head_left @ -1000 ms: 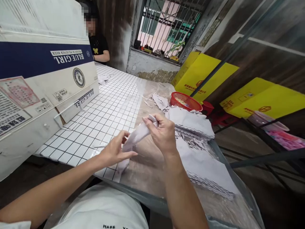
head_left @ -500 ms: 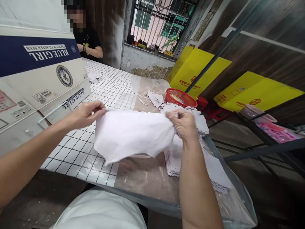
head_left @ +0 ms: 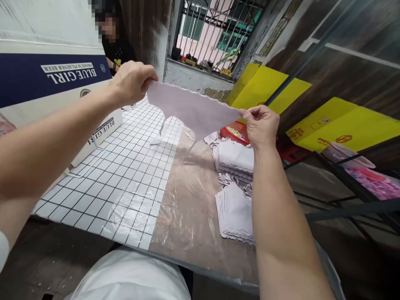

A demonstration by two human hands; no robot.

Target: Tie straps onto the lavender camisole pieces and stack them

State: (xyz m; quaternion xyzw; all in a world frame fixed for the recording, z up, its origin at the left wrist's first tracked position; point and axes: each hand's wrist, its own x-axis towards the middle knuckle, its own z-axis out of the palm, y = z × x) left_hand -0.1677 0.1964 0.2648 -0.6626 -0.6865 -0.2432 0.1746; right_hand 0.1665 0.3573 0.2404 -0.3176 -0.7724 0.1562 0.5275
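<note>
The left fingers (head_left: 151, 75) are pinching one upper corner of a pale fabric piece (head_left: 193, 104), and the right fingers (head_left: 250, 116) are gripping the opposite corner between thumb and fingertips. Between the left hand (head_left: 133, 83) and the right hand (head_left: 263, 127), the piece is hanging in the air above the bench (head_left: 103, 204), its upper edge stretching nearly straight and sloping down towards the right. Holding it by two corners is probably letting the cloth spread flat and its outline show; narrow strips are dangling from the cut-out lower side.

Beyond and below the right hand, a far stack (head_left: 234, 153) and a near stack (head_left: 233, 212) of similar pieces are lying just beside the right forearm, which is partly covering them. Their neat layering is presumably making them easy to count or reach. A red basket (head_left: 239, 126) is standing just behind the far stack, holding small pale bits too small to identify. Clear plastic sheeting (head_left: 193, 212) is covering the bench's brownish part, perhaps protecting the fabric from dirt. Past the left forearm, a large carton (head_left: 25, 79) is standing along the bench's left side.
</note>
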